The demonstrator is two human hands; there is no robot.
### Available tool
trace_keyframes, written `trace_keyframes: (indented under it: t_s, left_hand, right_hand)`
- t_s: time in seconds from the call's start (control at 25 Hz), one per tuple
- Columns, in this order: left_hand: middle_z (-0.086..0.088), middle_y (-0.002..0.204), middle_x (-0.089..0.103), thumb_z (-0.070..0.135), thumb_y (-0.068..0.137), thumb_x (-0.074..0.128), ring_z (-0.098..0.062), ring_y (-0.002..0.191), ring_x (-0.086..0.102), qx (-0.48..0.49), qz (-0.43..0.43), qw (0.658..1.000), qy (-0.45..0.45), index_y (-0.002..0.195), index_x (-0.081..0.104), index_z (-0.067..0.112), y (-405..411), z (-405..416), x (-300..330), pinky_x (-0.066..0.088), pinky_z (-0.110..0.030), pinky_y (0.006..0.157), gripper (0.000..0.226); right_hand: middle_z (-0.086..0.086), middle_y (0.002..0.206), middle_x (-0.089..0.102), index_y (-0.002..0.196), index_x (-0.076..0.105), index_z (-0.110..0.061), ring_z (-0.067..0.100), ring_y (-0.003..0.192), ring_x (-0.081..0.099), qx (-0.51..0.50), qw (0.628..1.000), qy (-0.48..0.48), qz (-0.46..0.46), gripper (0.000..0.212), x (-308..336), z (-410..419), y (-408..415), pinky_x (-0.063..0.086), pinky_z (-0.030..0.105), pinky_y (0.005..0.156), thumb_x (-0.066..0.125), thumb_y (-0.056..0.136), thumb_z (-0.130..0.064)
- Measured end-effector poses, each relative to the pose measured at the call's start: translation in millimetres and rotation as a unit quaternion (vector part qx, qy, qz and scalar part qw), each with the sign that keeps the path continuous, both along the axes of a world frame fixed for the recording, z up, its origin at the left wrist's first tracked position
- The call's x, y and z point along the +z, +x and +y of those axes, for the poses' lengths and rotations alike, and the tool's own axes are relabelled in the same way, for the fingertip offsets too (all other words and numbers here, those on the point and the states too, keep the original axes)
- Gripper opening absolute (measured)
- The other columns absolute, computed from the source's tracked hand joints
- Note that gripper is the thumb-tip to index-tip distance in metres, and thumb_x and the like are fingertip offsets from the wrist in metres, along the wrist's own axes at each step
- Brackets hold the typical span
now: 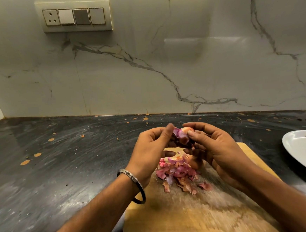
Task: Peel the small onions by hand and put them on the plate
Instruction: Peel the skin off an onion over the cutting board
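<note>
A small purple onion (182, 135) with loose skin is held in the air between both hands above the wooden cutting board (202, 212). My right hand (217, 147) grips it with thumb and curled fingers. My left hand (151, 149), a steel bangle on its wrist, pinches a flap of the onion's skin with its fingertips. Below the hands, a pile of pink and brown onion peels (178, 174) lies on the board, with another onion (195, 163) partly hidden behind it. The white plate (301, 151) with a red print sits at the right edge, cut off by the frame.
The board rests on a dark stone counter (61, 168) with orange specks. A marble-patterned wall (144, 61) stands behind, with a switch panel (74, 16) high at the left. A side wall closes the far left corner.
</note>
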State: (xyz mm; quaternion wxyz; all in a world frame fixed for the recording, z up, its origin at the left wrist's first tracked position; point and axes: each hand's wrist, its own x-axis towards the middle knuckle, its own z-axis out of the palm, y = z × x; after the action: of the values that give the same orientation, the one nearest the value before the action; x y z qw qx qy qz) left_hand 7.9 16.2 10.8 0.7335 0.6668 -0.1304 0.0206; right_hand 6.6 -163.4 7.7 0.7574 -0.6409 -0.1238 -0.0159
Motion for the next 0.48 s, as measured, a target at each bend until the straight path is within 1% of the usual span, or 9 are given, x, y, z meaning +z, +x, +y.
trace_keyframes:
  t_s: [0.08, 0.2, 0.32, 0.4, 0.48]
  left_hand:
    - [-0.005, 0.091, 0.077, 0.024, 0.087, 0.068, -0.017, 0.088, 0.073, 0.025, -0.02, 0.999, 0.028, 0.098, 0.075, 0.013, -0.1, 0.5, -1.7, 0.059, -0.025, 0.067, 0.017]
    - [-0.009, 0.09, 0.076, 0.014, 0.088, 0.07, -0.018, 0.085, 0.074, 0.071, -0.035, 0.996, 0.038, 0.097, 0.075, 0.007, 2.3, 1.1, -3.3, 0.059, -0.025, 0.065, 0.013]
    - [-0.006, 0.087, 0.076, 0.014, 0.089, 0.069, -0.014, 0.082, 0.073, 0.11, -0.071, 0.989, 0.074, 0.096, 0.075, 0.009, 3.1, 0.5, -3.9, 0.059, -0.026, 0.064, 0.01]
    - [-0.002, 0.087, 0.075, 0.013, 0.091, 0.067, -0.011, 0.08, 0.072, 0.119, -0.096, 0.982, 0.11, 0.094, 0.075, 0.014, 2.5, -0.5, -5.2, 0.058, -0.024, 0.062, 0.008]
    - [-0.002, 0.087, 0.074, 0.012, 0.093, 0.064, -0.01, 0.079, 0.071, 0.116, -0.097, 0.981, 0.123, 0.094, 0.073, 0.015, 3.4, -0.9, -5.8, 0.057, -0.023, 0.061, 0.009]
  right_hand:
    - [0.005, 0.108, 0.076, 0.109, 0.075, -0.021, 0.024, 0.097, 0.074, 0.007, 1.0, -0.011, -0.011, 0.033, -1.0, 0.0, 0.6, 0.06, 0.027, 0.072, 0.072, 0.077, -0.026]
    - [0.003, 0.109, 0.076, 0.116, 0.071, -0.019, 0.025, 0.102, 0.073, 0.015, 1.0, -0.015, -0.016, 0.038, -1.8, 1.8, 0.2, 0.06, 0.028, 0.073, 0.071, 0.079, -0.026]
    - [0.004, 0.108, 0.076, 0.116, 0.071, -0.023, 0.023, 0.098, 0.074, 0.003, 0.996, -0.076, -0.054, 0.043, -3.2, 3.3, -3.2, 0.06, 0.028, 0.074, 0.078, 0.075, -0.035]
    - [0.005, 0.104, 0.077, 0.113, 0.072, -0.021, 0.024, 0.092, 0.075, -0.008, 0.992, -0.1, -0.078, 0.041, -3.7, 3.9, -5.2, 0.059, 0.025, 0.073, 0.082, 0.074, -0.03]
    - [0.006, 0.103, 0.077, 0.112, 0.073, -0.018, 0.024, 0.091, 0.076, -0.008, 0.993, -0.089, -0.082, 0.039, -3.2, 3.2, -5.1, 0.059, 0.024, 0.074, 0.083, 0.075, -0.024]
